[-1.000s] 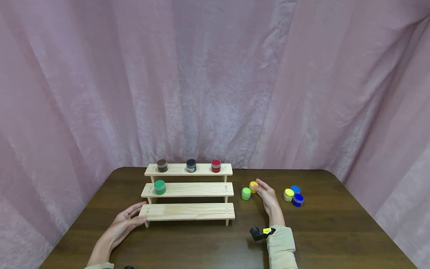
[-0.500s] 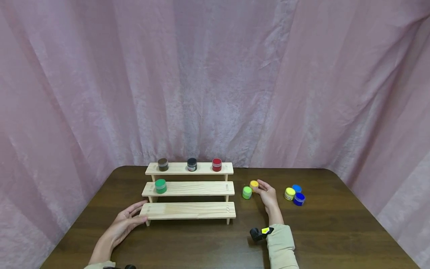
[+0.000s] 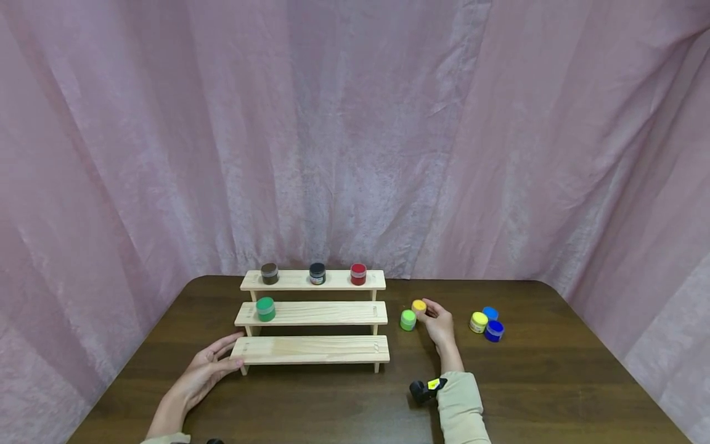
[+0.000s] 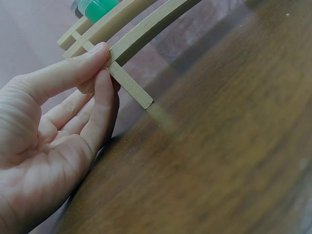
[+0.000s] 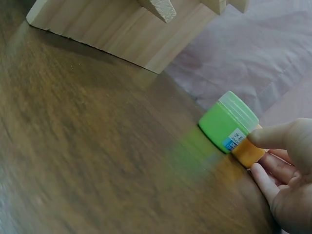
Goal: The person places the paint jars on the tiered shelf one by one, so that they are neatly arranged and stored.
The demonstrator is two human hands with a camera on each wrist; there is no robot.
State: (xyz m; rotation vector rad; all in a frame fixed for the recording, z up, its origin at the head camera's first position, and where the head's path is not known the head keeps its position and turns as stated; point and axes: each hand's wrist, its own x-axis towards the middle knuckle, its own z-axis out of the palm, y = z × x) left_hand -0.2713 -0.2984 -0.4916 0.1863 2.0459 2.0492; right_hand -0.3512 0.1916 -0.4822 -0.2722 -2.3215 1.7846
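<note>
A three-tier wooden display rack (image 3: 310, 349) stands on the table. My left hand (image 3: 202, 373) pinches the left end of its lowest tier; the left wrist view shows the thumb (image 4: 80, 66) above the board and the index finger below it. To the right of the rack, my right hand (image 3: 440, 325) holds a yellow-orange paint jar (image 3: 418, 306) between thumb and fingers. In the right wrist view that orange jar (image 5: 247, 153) is partly hidden behind the thumb and a light green paint jar (image 5: 226, 122). Whether the orange jar touches the table, I cannot tell.
Brown (image 3: 269, 274), black (image 3: 317, 274) and red (image 3: 358, 274) jars stand on the top tier. A green jar (image 3: 265, 309) sits at the middle tier's left. Yellow (image 3: 478, 322), light blue (image 3: 490, 313) and dark blue (image 3: 494, 332) jars cluster at the right. A pink curtain (image 3: 355, 135) hangs behind.
My right hand has closed in on the yellow-orange jar and shifted slightly left at the wrist. My left hand keeps its hold on the rack. The other jars have stayed put.
</note>
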